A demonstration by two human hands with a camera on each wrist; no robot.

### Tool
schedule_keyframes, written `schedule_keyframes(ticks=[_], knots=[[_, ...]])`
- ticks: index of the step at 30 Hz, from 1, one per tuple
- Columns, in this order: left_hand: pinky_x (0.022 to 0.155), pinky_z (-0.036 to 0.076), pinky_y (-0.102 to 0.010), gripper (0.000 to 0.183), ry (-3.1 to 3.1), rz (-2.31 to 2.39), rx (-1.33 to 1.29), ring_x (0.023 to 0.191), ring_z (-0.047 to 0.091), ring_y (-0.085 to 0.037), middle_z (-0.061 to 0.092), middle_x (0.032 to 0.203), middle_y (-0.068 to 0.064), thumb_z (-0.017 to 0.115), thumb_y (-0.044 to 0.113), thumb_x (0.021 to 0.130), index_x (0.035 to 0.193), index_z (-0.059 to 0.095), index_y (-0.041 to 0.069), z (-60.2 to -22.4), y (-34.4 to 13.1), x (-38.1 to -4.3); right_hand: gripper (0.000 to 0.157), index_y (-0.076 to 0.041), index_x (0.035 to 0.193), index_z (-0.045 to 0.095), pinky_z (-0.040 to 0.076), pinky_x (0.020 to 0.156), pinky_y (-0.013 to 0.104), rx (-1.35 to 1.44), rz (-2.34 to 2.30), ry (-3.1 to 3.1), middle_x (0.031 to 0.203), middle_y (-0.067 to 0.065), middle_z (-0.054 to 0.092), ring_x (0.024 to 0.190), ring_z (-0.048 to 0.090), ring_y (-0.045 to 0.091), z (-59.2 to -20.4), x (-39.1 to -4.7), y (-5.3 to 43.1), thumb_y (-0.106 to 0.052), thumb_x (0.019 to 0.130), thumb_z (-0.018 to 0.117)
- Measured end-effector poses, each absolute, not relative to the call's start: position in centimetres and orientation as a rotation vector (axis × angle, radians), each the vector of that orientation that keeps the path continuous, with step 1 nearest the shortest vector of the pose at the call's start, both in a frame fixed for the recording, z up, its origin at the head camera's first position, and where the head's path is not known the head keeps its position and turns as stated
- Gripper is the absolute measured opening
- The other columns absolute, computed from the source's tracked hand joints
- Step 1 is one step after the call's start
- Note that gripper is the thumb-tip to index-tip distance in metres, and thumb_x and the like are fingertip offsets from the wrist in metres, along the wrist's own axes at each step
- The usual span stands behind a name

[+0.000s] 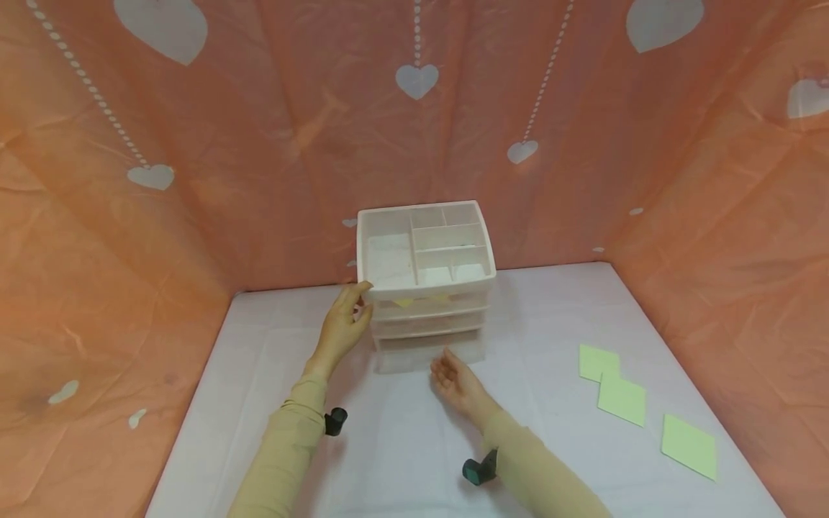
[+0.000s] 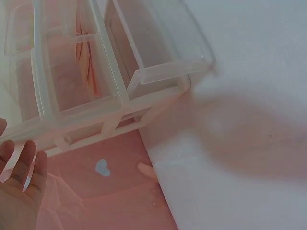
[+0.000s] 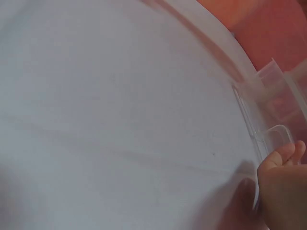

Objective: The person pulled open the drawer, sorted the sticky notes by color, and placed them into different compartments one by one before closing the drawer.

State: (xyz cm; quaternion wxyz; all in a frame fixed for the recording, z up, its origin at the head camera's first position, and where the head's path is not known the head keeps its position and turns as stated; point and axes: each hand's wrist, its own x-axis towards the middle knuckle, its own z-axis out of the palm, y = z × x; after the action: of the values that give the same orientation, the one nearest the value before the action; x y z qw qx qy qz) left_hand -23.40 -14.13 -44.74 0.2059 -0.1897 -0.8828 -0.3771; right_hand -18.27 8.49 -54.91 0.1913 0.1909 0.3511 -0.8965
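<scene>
A translucent white drawer unit (image 1: 427, 293) stands at the back of the table, its lowest drawer (image 1: 401, 356) pulled partway out. My left hand (image 1: 343, 324) touches the top tray's front left corner with thumb and fingers spread. The fingers (image 2: 24, 165) of this hand show beside the unit in the left wrist view. Close at the front of the lowest drawer is my right hand (image 1: 458, 385), its fingers loosely bent. Fingertips (image 3: 288, 149) lie right by the drawer's handle cutout in the right wrist view. Yellow pieces (image 1: 404, 302) show inside the top drawer.
Several pale green square notes (image 1: 622, 398) lie at the right of the white table (image 1: 550, 316), two overlapping. An orange cloth (image 1: 285, 144) with white hearts encloses the back and sides. The unit's top tray (image 1: 388, 252) has divided compartments.
</scene>
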Motion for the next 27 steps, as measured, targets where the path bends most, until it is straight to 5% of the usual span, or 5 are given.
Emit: schedule_keyframes(ticks=[27], knots=[[0.077,0.051,-0.040,0.037,-2.459,-1.048,-0.535,0.086,0.056,-0.029,0.053,0.092,-0.012,0.058,0.006,0.087,0.123,0.051,0.014,-45.1,-14.3,-23.6,0.019,-0.006,0.106,0.045,0.050,0.086,0.018,0.476,-2.330,1.024,0.092,-0.002,0.061,0.086,0.059,0.005,-54.1,-11.9,10.1,-0.022,0.096,0.049]])
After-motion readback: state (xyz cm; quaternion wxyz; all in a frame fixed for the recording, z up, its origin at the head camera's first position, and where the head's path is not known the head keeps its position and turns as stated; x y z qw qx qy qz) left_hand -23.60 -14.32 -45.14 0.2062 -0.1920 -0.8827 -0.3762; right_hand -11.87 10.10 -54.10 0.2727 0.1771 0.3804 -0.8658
